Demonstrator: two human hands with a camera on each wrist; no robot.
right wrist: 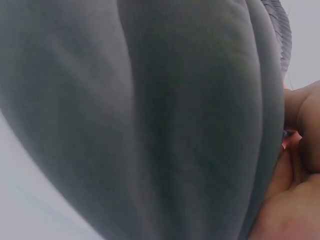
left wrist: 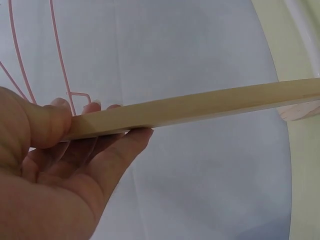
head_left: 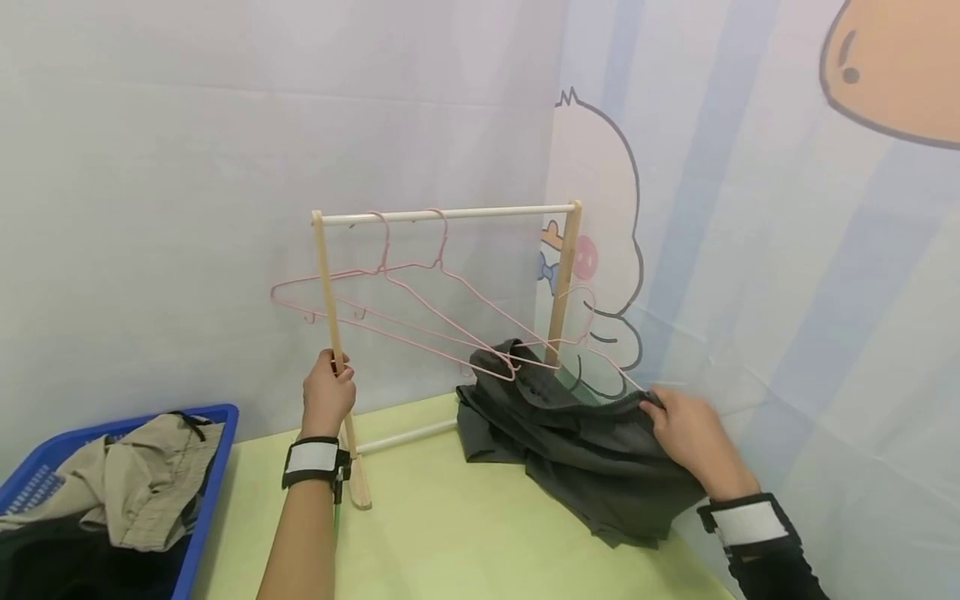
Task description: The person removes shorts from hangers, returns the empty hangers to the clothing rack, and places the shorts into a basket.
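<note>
My left hand [head_left: 328, 396] grips the near wooden post [left wrist: 200, 105] of a small clothes rack, thumb on one side and fingers on the other. At the right, my right hand [head_left: 690, 437] pinches the waistband of dark grey pants [head_left: 592, 450] together with the arm of a pink hanger [head_left: 589, 318]. The pants sag in folds from that hanger, their lower part close over the table. In the right wrist view, the grey cloth [right wrist: 195, 120] fills most of the picture and hides the fingertips; a ribbed band shows at the top right.
Two empty pink hangers [head_left: 415, 283] hang from the rack's white top rail [head_left: 487, 212]. A blue basket [head_left: 225, 467] at the left holds beige pants [head_left: 150, 467] and dark cloth. The yellow-green tabletop [head_left: 420, 533] meets curtain walls behind and at the right.
</note>
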